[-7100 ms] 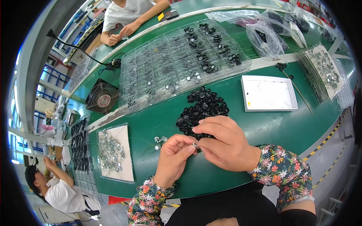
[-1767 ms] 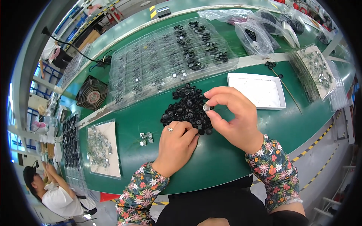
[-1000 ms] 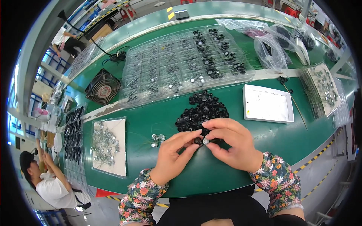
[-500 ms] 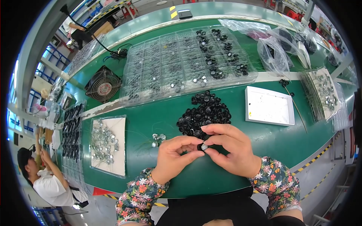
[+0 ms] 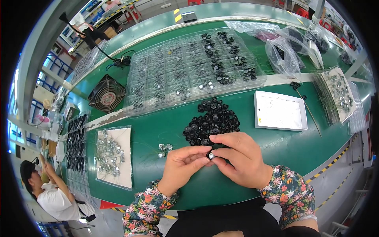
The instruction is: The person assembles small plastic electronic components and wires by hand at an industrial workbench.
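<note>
Between my two hands, just in front of the pile, is a small black round part with a shiny silver disc set in it. My left hand pinches its left side with thumb and forefinger. The fingers of my right hand close on it from the right, over the silver face. A heap of black round caps lies just beyond my fingertips. A few silver discs with thin wires rest left of the heap. Farther left, many more silver discs cover a pale board.
A clear compartment tray with small parts spans the back. At right stand a shallow white box and a stack of boards with discs. A black fan and cable stand back left. A person works at far left.
The small part has tilted slightly between my fingers, and my right fingers have shifted over its silver face. The whole view has moved a little; the piles look unchanged.
</note>
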Motion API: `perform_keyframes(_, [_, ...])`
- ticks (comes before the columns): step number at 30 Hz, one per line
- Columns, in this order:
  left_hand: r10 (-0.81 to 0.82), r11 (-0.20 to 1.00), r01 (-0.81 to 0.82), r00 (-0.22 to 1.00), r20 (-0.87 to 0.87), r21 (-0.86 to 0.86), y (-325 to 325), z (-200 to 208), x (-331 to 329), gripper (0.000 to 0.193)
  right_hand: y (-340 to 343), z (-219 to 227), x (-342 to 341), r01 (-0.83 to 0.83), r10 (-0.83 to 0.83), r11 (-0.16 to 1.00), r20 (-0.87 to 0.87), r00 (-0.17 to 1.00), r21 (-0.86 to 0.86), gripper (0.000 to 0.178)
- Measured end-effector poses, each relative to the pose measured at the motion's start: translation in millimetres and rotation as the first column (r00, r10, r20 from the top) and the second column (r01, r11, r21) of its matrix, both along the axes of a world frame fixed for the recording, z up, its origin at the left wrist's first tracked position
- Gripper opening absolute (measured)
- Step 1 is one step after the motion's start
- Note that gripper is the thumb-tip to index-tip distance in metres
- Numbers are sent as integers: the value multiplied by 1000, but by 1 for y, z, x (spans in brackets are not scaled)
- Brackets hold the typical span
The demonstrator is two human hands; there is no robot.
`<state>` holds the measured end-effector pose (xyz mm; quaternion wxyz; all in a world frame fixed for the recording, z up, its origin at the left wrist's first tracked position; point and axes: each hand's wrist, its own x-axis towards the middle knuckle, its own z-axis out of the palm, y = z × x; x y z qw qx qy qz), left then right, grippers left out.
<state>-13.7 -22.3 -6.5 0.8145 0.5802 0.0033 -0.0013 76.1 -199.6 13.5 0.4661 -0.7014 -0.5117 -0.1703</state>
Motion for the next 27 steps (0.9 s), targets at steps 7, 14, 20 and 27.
perform_keyframes(7, [17,1000,-17,1000,7,-5,-1,2,0,26,1,-1,-1,5,-6,1000,92,996,16,27])
perform_keyframes(14, [38,999,-38,999,32,15,-3,3,0,25,2,3,-3,-14,11,1000,100,995,27,24])
perform_keyframes(20, [41,991,-46,998,44,128,-4,8,-1,27,2,3,-4,-27,27,999,-3,1000,37,23])
perform_keyframes(27, [12,1000,-12,1000,8,2,-4,5,-1,25,2,1,-8,-100,125,992,-567,814,75,14])
